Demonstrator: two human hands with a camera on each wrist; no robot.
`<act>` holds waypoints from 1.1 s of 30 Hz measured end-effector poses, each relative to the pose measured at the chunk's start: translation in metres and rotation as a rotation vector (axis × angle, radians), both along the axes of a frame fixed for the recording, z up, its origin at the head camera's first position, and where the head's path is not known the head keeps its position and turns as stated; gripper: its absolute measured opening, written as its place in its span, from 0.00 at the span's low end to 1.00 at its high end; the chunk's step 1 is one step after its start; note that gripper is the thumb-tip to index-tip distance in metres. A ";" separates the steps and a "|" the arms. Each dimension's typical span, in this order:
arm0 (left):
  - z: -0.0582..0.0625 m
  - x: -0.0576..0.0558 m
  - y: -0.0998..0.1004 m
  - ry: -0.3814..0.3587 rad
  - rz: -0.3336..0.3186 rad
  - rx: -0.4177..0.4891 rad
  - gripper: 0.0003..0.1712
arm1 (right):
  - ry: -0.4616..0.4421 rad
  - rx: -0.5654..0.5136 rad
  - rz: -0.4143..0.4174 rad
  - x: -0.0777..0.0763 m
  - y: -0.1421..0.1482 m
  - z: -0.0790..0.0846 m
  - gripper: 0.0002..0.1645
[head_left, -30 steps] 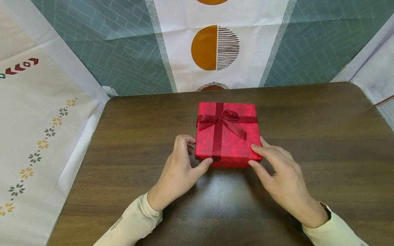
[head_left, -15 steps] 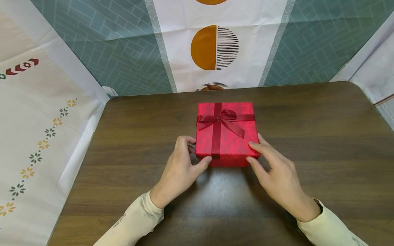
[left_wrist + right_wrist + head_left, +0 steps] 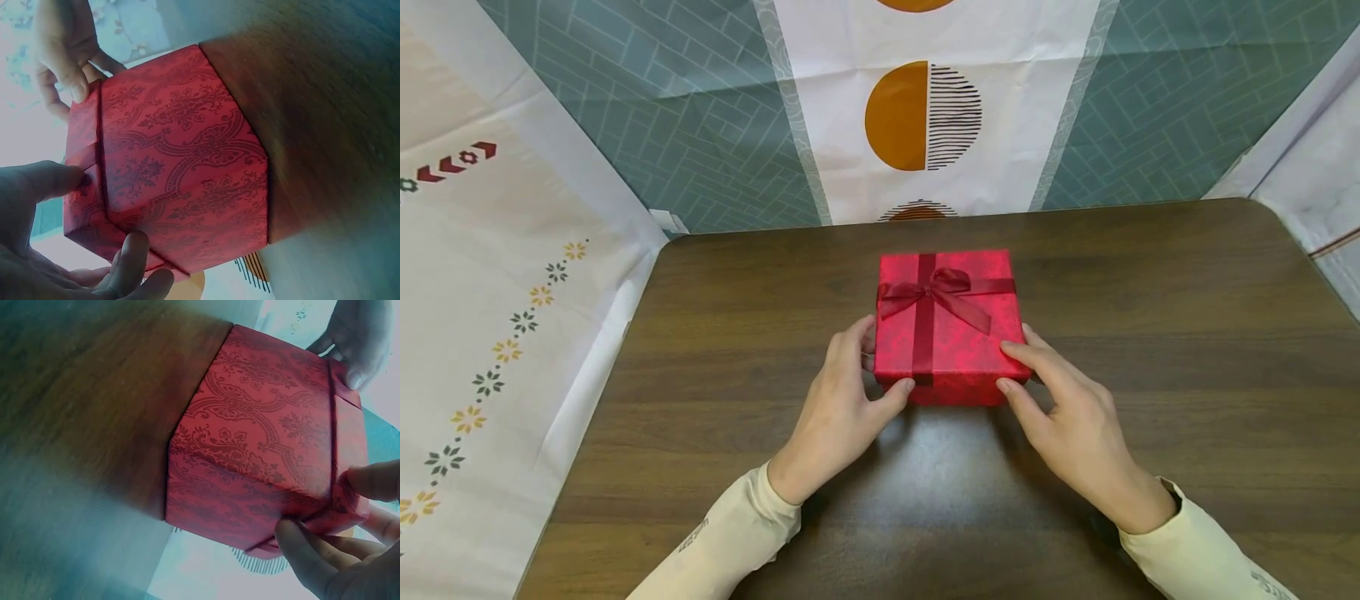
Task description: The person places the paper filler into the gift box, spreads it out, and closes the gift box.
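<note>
A square red gift box (image 3: 970,346) with a dark red ribbon and bow (image 3: 951,287) rests on the wooden table. Its lid (image 3: 84,181) sits on the patterned base (image 3: 181,137), and the lid's rim shows as a line in both wrist views. My left hand (image 3: 838,408) holds the near left corner, thumb on the front of the lid and fingers along the left side. At the near right corner, my right hand (image 3: 1078,425) pinches the lid between thumb and fingers. The fingers at the box's far sides are partly hidden in the head view.
The brown wooden table (image 3: 737,375) extends around the box. Behind it hangs a teal and white patterned cloth (image 3: 820,100). A white cloth with flower motifs (image 3: 550,333) hangs at the left, and another pale cloth (image 3: 1322,183) at the right.
The box has shifted slightly left and turned a little, with my right hand following it. My left fingers have straightened and reached farther along its left side.
</note>
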State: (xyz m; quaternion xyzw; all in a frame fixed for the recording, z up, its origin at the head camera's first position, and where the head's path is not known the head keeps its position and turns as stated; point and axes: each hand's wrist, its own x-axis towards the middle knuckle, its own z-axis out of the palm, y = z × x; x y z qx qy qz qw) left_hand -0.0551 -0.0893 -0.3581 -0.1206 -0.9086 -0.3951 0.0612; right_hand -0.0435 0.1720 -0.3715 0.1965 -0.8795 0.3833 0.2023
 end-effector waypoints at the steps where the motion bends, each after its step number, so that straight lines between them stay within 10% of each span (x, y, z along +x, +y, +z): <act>1: 0.000 0.000 0.000 -0.008 0.002 -0.008 0.45 | -0.002 0.004 -0.002 0.000 0.000 0.000 0.35; 33: -0.012 -0.003 0.010 0.084 0.040 -0.102 0.48 | -0.016 0.021 -0.037 -0.002 0.001 -0.003 0.31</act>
